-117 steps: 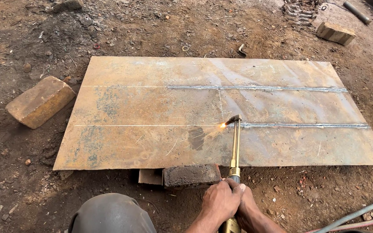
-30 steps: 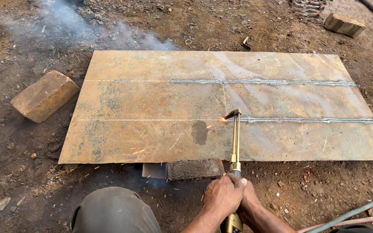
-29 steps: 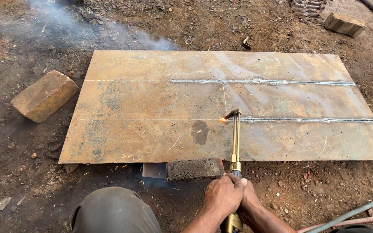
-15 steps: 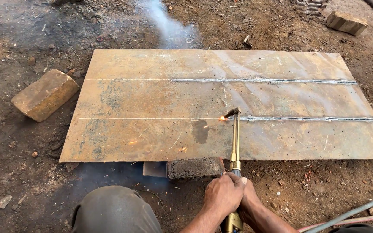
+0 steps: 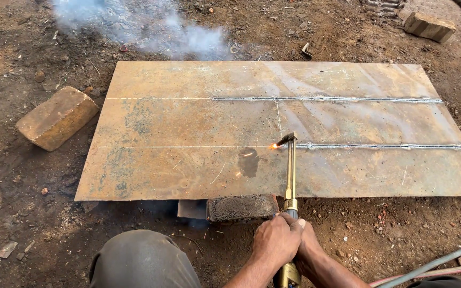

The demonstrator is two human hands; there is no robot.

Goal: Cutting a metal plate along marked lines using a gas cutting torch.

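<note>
Dirt ground [image 5: 38, 213] bears a steel plate [image 5: 188, 160]; both hands [image 5: 286, 242] grip a torch [image 5: 290, 170].

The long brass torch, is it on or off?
On. The long brass cutting torch shows an orange flame at its tip, touching the rusty flat steel plate; grey smoke drifts beyond.

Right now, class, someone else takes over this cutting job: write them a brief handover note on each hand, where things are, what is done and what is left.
Left hand and right hand both grip the handle of the cutting torch, low at the near edge.
Torch tip burns on the nearer chalk line of the rusty steel plate, about mid-plate.
Plate lies on the dirt, propped on a block; a brick lies to the left; smoke beyond.
Done: both lines cut on the right portion.
Left: the left portion of each line.
</note>
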